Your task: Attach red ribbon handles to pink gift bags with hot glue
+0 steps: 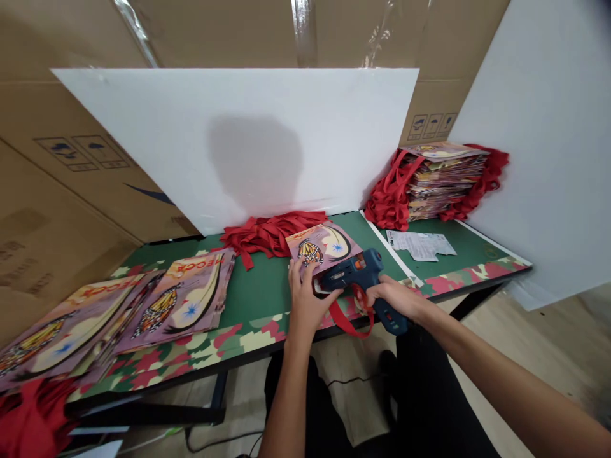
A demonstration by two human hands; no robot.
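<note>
With the bag [329,240] on the table [258,292] as the clock's centre, the glue gun [351,273] is at 4 o'clock between the left hand [305,294] at 7 and the right hand [389,298] farther out at 4, and a strap [347,326] loops down at 5. A heap of straps [272,234] lies at 10 before the board [258,146], which stands at 11 with cardboard [238,35] behind it. 2 piles of bags [184,302] lie at 8, a stack of bags [446,184] at 2, and a sheet of paper [420,245] at 3.
</note>
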